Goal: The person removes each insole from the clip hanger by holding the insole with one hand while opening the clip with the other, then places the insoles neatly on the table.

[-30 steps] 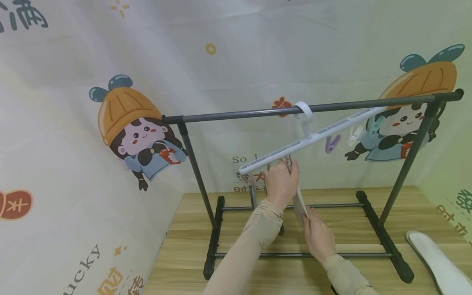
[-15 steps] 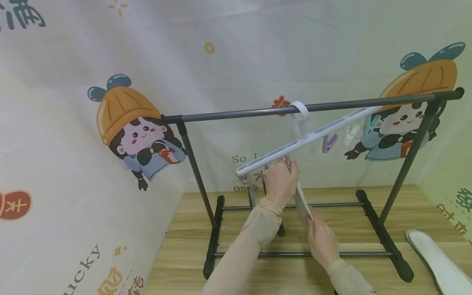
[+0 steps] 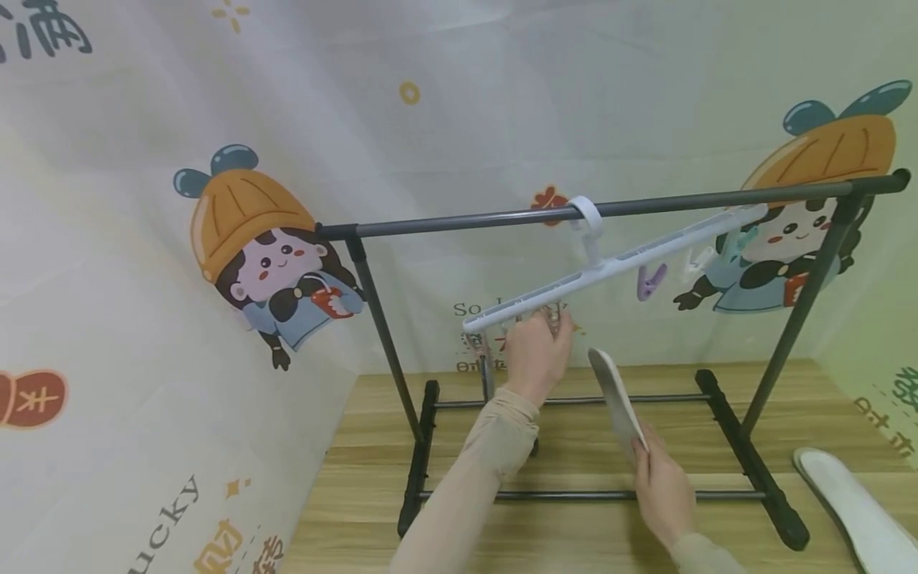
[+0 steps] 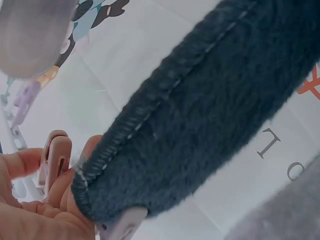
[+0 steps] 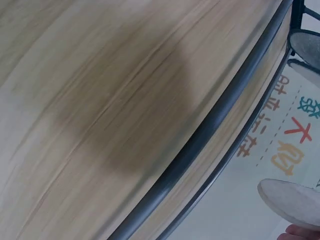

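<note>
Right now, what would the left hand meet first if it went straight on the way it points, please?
Probably the pale blue hanger bar, which crosses just above the left hand in the head view, beyond the pink clothespin it pinches; the depth between them is unclear.

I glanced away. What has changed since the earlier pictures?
The right hand moved right, drawing its pale insole away from the left hand; any release there is hidden. The hanger turned slightly. The left hand stays on a clip below it; the rack and other insole stayed put.
</note>
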The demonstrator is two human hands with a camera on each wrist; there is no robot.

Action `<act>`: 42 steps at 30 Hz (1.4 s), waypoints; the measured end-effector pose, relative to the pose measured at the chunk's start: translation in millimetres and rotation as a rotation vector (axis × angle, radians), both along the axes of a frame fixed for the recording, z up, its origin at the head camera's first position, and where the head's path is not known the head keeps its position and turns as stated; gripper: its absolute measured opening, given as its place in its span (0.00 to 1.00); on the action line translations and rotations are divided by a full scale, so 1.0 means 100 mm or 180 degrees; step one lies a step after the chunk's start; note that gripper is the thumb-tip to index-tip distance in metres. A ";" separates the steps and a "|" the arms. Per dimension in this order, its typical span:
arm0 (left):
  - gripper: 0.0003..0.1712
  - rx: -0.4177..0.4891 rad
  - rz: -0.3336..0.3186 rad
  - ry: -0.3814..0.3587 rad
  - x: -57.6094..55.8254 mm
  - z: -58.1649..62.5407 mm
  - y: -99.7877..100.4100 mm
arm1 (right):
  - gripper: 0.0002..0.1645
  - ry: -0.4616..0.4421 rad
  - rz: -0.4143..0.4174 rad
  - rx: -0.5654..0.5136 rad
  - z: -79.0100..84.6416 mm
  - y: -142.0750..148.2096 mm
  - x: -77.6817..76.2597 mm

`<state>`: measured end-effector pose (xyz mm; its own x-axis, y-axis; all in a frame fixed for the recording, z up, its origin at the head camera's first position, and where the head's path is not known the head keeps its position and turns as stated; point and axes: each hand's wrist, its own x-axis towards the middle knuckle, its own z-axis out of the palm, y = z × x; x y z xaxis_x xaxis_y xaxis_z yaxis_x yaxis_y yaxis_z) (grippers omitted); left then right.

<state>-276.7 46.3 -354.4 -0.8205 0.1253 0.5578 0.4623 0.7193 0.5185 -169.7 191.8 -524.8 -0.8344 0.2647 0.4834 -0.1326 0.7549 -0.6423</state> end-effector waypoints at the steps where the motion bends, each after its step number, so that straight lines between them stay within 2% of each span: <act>1: 0.25 0.0022 -0.0017 -0.0003 0.00 0.00 -0.01 | 0.22 0.0017 -0.0018 -0.0014 0.00 0.02 0.01; 11: 0.27 0.0082 -0.0079 -0.0121 0.04 -0.07 -0.09 | 0.20 -0.0006 -0.0111 -0.0026 -0.01 0.13 0.06; 16: 0.27 0.0103 -0.0016 -0.0160 0.10 -0.12 -0.14 | 0.19 -0.0020 -0.0216 -0.0039 -0.02 0.20 0.10; 21: 0.26 0.0250 -0.0060 -0.0245 0.17 -0.16 -0.20 | 0.17 0.0149 -0.0352 -0.0033 -0.06 0.28 0.13; 28: 0.24 0.0418 -0.0077 -0.0212 0.25 -0.19 -0.27 | 0.15 0.0348 -0.0536 -0.0062 -0.10 0.41 0.17; 35: 0.21 0.0585 -0.0261 -0.0326 0.34 -0.26 -0.31 | 0.13 0.0588 -0.0779 -0.0029 -0.11 0.55 0.26; 42: 0.22 0.0694 -0.0350 -0.0355 0.39 -0.29 -0.33 | 0.15 0.0401 -0.1126 -0.0140 -0.14 0.82 0.43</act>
<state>-237.8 13.7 -383.7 -0.8665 0.1038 0.4883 0.4628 0.5338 0.7077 -126.9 273.9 -539.0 -0.6225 0.5487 0.5581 0.0516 0.7403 -0.6703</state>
